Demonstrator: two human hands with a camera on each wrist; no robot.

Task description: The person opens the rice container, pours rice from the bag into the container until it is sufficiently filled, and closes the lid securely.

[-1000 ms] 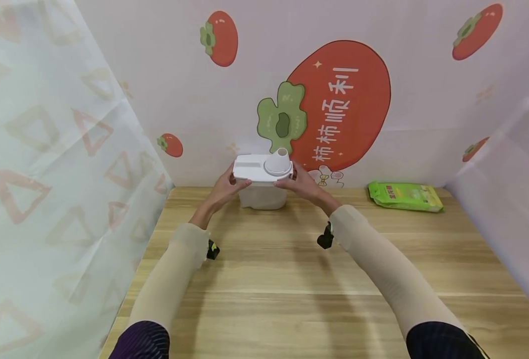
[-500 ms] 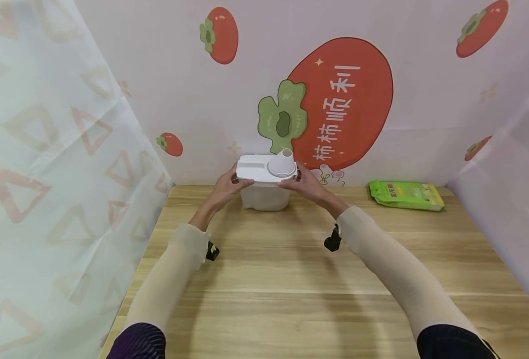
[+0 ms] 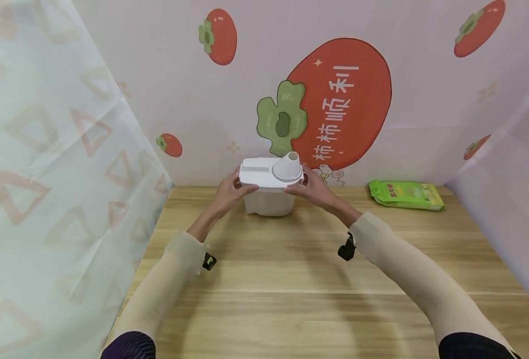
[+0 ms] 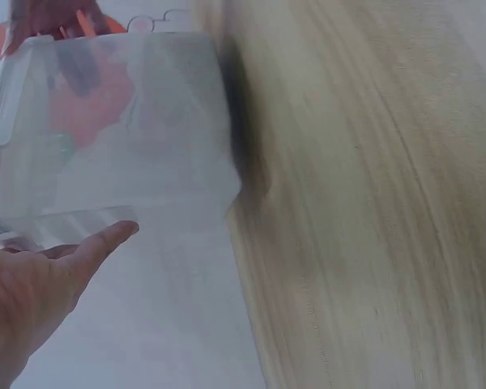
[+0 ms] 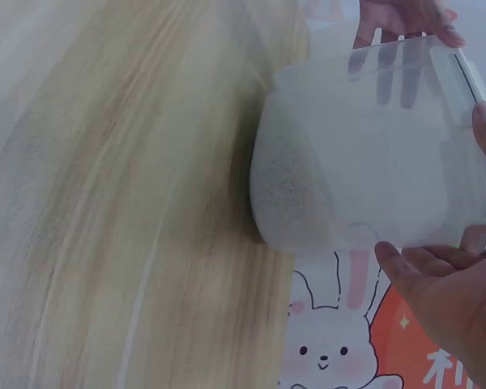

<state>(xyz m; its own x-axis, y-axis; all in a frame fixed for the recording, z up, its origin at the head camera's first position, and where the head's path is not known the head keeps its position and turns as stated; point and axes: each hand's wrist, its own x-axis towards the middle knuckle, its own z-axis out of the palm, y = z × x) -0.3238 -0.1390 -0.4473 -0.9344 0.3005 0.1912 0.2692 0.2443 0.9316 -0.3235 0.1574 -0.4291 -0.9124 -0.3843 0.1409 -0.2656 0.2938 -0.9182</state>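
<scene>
A translucent plastic storage container [image 3: 270,203] with a white lid [image 3: 253,174] stands between my hands near the back wall. On the lid's right side rises a white cone-shaped spout [image 3: 287,168]. My left hand [image 3: 228,194] grips the container's left end at the lid, thumb at the front. From the other end my right hand [image 3: 317,190] holds it the same way. In the right wrist view a grainy, pale patch shows low inside the clear container body [image 5: 373,154]. The container is upright; whether its base touches the wood is hard to tell.
A green packet [image 3: 405,195] lies at the back right of the wooden table [image 3: 282,294]. Behind stands a pale back wall [image 3: 125,65] printed with red fruits. Patterned sheets close in the left and right sides.
Both hands have brought the container slightly to the right and toward me, keeping their hold on it. The green packet stays where it was.
</scene>
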